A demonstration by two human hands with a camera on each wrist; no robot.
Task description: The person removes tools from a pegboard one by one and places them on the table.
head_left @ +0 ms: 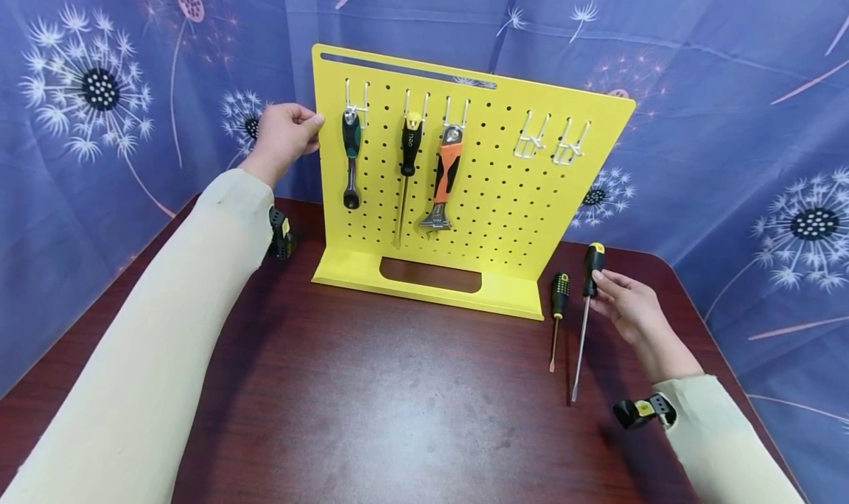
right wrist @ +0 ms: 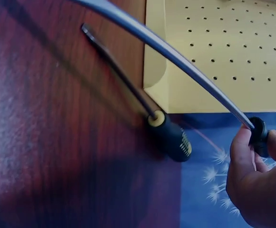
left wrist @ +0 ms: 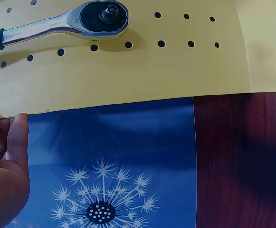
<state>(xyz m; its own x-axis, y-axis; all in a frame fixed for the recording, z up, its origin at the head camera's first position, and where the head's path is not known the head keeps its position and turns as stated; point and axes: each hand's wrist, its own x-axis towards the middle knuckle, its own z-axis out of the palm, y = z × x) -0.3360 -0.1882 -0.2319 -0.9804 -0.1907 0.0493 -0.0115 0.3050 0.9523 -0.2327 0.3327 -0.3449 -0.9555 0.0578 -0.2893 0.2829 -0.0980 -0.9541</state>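
Observation:
My left hand (head_left: 285,137) pinches the left edge of the yellow pegboard (head_left: 491,172) near its top, thumb in front. My right hand (head_left: 630,305) grips a long screwdriver (head_left: 589,283) by its black handle with a yellow end, its shank slanting down toward the table. In the right wrist view the thumb and fingers close round that handle. Beside it a shorter black and yellow screwdriver (head_left: 560,298) lies on the table. On the board's hooks hang a ratchet wrench (head_left: 351,158), a black and yellow screwdriver (head_left: 410,150) and an orange-handled adjustable wrench (head_left: 446,172).
Two white wire hooks (head_left: 530,137) on the board's right side hold nothing. The board's base (head_left: 345,272) stands on the dark red-brown table (head_left: 371,386). A blue curtain (head_left: 424,10) with dandelion prints hangs behind and at both sides.

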